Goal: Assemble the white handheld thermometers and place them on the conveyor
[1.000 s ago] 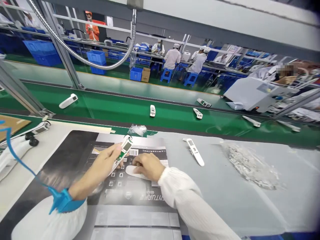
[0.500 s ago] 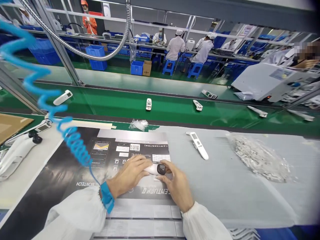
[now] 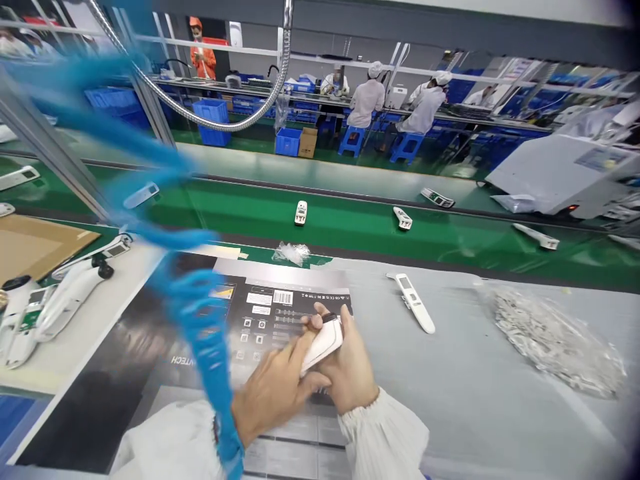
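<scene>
At the far left, a brown cardboard sheet (image 3: 45,247) is lying beside a pale surface (image 3: 117,290), where several other white gadgets (image 3: 70,303) are resting in a loose group, at least one showing a green circuit board. Next, a blue coiled cord (image 3: 193,300), blurred, is hanging down to the left wrist. Under the arms, a dark printed sheet (image 3: 90,407) is covering the surface.

Near the middle, the left hand (image 3: 280,383) is gripping the near end of a white gadget (image 3: 323,345), its fingers and thumb clamped along the side. The gadget is tilting above the printed sheet, its dark tip pointing up and away. Just right of it, the right hand (image 3: 353,373) is cupping the gadget's far end from beneath, fingers curled around it. The step in hand seems to be steadying and handling the gadget between both hands; whether they are pressing it is unclear. A next move would call for a firm right palm and an even left grip.

Beyond the hands, more gadgets are lying spaced out on a green belt (image 3: 350,217). Farther right, a long white shell (image 3: 415,303) is lying on the grey-covered surface, untouched, and beyond it a clear bag of small pale pieces (image 3: 555,340) is slumping.
</scene>
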Demonstrator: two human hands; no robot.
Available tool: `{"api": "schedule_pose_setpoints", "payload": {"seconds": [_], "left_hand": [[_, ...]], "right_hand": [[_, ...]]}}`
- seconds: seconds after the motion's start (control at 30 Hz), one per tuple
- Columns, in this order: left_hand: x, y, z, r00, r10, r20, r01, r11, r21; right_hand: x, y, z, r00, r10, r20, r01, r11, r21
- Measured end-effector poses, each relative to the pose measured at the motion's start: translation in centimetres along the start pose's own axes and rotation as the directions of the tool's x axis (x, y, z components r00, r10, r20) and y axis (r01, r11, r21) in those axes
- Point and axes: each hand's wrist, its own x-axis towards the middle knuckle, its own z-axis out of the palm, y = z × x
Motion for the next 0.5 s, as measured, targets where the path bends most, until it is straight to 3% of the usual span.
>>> {"api": "schedule_pose_setpoints", "payload": {"seconds": [0.13,0.2,0.3,0.4,0.5], "left_hand": [[-0.3,-1.0,-2.1,0.978,-0.120,0.169,0.093,0.983,0.159],[-0.2,-1.2,-3.6,0.972,-0.179,0.153,0.154,0.975,0.161],[0.0,-1.0,-4.8,0.981,-0.176,-0.085,0.179,0.983,0.027],[0.2,-0.3,-3.8,0.940,-0.064,-0.334,0.034,0.995,-0.093],[0.3,0.2,-1.8,0.893,-0.040,-0.447,-0.003,0.995,-0.095]], "right_hand": [[0.0,0.6,0.4,0.997,-0.023,0.077,0.027,0.999,-0.043],[-0.4,0.7,0.5,0.977,0.001,0.211,0.007,0.999,-0.038],[-1.1,0.8,0.6,0.941,0.016,0.339,0.008,0.998,-0.067],[-1.4,1.7,0.7,0.962,-0.007,0.272,0.035,0.994,-0.101],[-1.3,2.9,1.0,0.983,-0.009,0.183,0.032,0.992,-0.119]]}}
